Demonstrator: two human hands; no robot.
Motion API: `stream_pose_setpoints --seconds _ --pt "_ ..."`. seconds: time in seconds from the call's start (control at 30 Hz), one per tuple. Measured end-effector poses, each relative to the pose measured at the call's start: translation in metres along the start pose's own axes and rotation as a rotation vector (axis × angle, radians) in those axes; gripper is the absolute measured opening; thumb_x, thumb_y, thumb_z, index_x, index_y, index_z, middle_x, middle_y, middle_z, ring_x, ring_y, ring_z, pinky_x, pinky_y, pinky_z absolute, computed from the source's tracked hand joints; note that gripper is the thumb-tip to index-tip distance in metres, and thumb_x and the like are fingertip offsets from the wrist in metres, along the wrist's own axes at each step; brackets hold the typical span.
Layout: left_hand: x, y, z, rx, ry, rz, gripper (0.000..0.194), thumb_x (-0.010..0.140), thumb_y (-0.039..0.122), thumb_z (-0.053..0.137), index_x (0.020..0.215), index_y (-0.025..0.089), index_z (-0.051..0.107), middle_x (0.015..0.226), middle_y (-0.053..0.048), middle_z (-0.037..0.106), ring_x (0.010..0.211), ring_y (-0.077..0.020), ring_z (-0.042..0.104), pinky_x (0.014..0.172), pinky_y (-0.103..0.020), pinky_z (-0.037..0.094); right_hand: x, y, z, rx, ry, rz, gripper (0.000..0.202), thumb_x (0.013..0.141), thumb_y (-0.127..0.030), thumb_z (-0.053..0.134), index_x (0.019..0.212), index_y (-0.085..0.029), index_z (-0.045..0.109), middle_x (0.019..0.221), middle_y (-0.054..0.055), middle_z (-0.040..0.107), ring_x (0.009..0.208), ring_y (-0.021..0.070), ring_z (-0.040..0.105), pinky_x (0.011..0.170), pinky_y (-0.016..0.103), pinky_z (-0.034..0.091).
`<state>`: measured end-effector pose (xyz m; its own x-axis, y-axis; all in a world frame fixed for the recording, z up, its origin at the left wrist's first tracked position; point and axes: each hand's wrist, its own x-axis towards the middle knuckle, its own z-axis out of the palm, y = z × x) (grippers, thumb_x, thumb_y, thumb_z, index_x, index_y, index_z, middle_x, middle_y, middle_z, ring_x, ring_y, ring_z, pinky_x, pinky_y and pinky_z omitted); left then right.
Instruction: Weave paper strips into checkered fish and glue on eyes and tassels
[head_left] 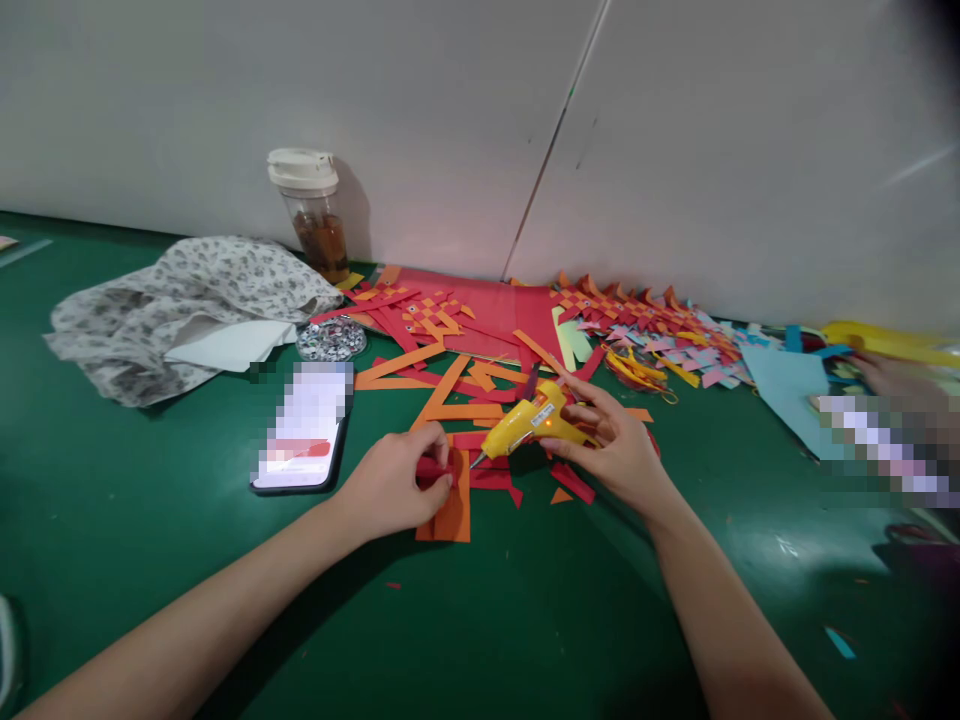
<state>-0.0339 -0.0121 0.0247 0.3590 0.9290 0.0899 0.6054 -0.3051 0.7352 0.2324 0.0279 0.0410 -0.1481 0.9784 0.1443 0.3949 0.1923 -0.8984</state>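
My left hand (401,480) pinches a red paper strip (436,468) over an orange paper piece (451,515) on the green table. My right hand (619,445) is closed around a yellow glue gun (517,425); a small orange light glows on its side. The gun's metal nozzle points left and down, close to the red strip and my left fingertips. Whether the nozzle touches the paper I cannot tell. Loose orange strips (461,411) and red scraps (574,482) lie around and behind both hands.
A phone (300,430) lies left of my hands. Behind it are a patterned cloth (202,285), a sequin-filled container (332,338) and a lidded drink cup (319,215). Woven paper fish (431,315) lie at the back. A co-worker's hand (892,380) is near blue paper (787,385) at right.
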Motion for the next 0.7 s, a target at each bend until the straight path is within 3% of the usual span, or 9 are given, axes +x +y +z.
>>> stream_pose_setpoints --seconds 0.23,0.7 --pt "-0.0004 0.0 0.0002 0.009 0.011 0.02 0.008 0.074 0.023 0.052 0.077 0.022 0.045 0.072 0.002 0.059 0.061 -0.014 0.054 0.055 -0.026 0.039 -0.0008 0.0022 0.0011 -0.094 -0.069 -0.025 0.075 0.066 -0.036 0.079 0.134 -0.031 0.049 0.114 0.008 0.064 0.101 0.0265 0.063 0.083 0.044 0.058" --pt "-0.0001 0.0005 0.0023 0.027 -0.003 -0.017 0.011 0.074 0.024 0.056 0.078 0.022 0.045 0.075 0.001 0.059 0.064 -0.0157 0.056 0.057 -0.027 0.04 -0.0023 0.0029 -0.0015 -0.107 -0.048 -0.064 0.073 0.067 -0.036 0.078 0.134 -0.033 0.049 0.121 0.006 0.061 0.102 0.0258 0.062 0.084 0.044 0.058"
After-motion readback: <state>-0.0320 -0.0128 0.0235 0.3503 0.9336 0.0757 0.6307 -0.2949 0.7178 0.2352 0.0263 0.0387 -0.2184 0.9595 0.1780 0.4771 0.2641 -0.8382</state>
